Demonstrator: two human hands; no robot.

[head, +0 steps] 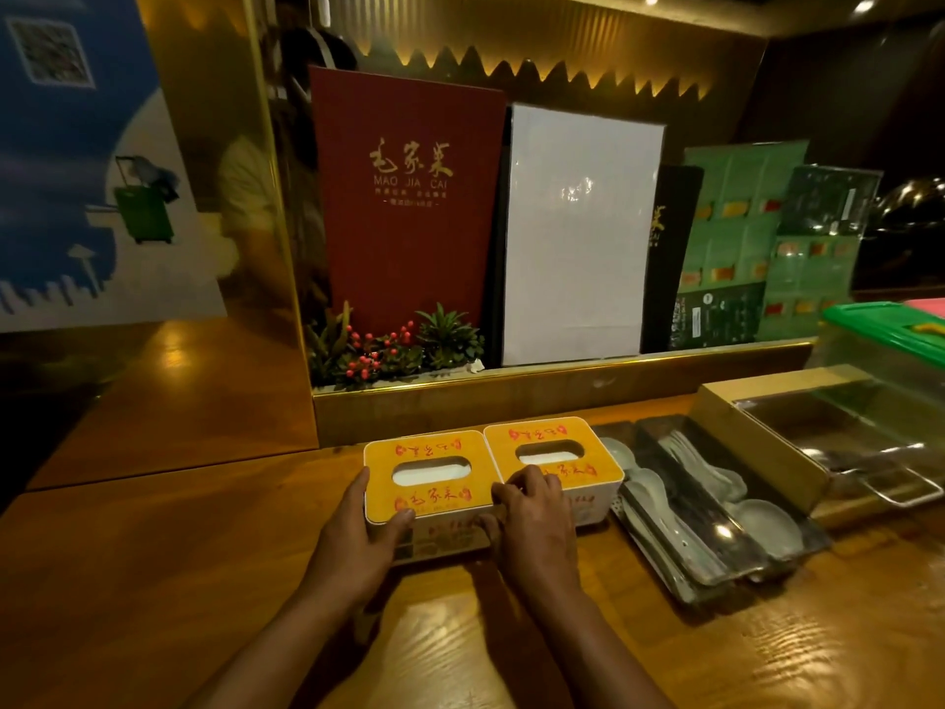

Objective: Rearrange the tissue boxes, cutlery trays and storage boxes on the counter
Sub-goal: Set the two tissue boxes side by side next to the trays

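Two bare forearms are seen reaching forward over the wooden bench (767, 652), and both hands are set on the near tissue box (427, 483). The left hand (358, 529) is wrapped round its left near corner, thumb on the yellow lid, while the right hand (537, 519) is pressed to its right side; the right fingers (526, 481) are bent over the seam where the second tissue box (555, 460) touches it. Both hands are thus clamped on the near box. It appears that this box is being squared or slid beside its neighbour. For that to be done well, equal pressure should be kept on both ends so the box is not twisted, and it should be slid flat, not lifted by the lid, which may come loose. Just right of the boxes, the cutlery tray (716, 524) of spoons lies close, so sideways pushes should be kept small. Farther right a clear-lidded storage box (777, 442) is set, and upright menus (409, 207) are ranged behind.
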